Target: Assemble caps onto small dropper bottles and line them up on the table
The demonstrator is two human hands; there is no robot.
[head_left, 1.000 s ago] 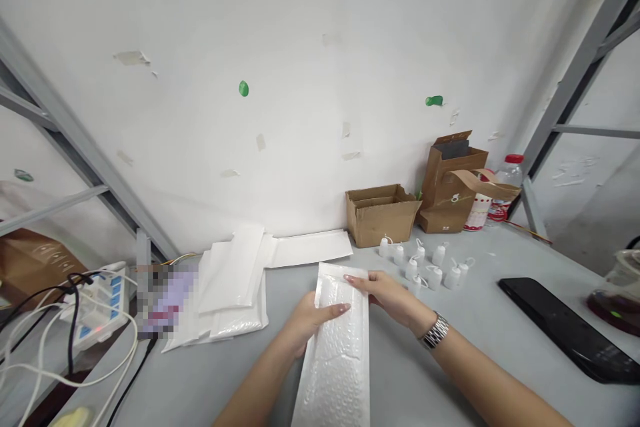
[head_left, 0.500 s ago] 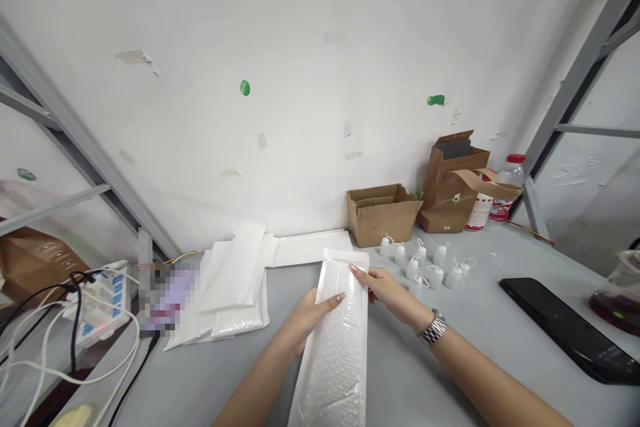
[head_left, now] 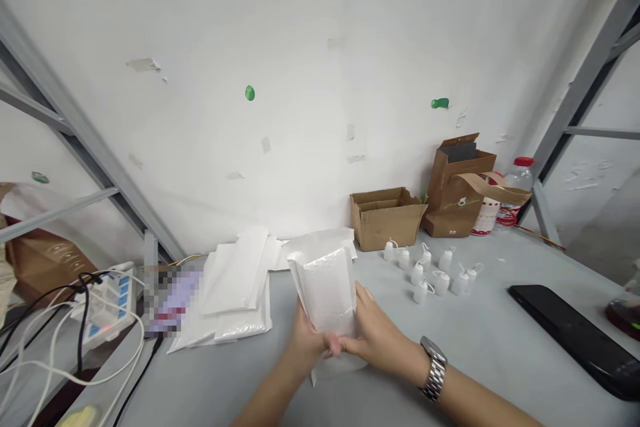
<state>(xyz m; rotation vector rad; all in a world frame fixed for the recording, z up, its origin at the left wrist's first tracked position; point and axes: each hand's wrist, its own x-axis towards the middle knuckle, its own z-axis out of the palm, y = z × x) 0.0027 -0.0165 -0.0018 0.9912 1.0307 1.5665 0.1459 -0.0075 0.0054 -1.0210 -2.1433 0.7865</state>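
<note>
A white bubble mailer [head_left: 324,283] stands nearly upright over the grey table [head_left: 480,353], its top end curled open toward the wall. My left hand [head_left: 306,341] grips its lower left edge with fingers closed. My right hand [head_left: 376,337], with a metal watch on the wrist, clasps the lower right edge; the thumbs meet at the bottom. Several small white bottles [head_left: 433,273] with looped caps stand just right of the mailer.
A pile of white mailers [head_left: 235,293] lies to the left. An open cardboard box [head_left: 387,217] and a brown paper bag [head_left: 460,190] stand by the wall, with a plastic bottle [head_left: 515,190]. A black keyboard [head_left: 575,337] lies at right, a power strip [head_left: 107,303] with cables at left.
The mailer was lying flat along the table; both hands slid to its near end and tipped it up on end.
</note>
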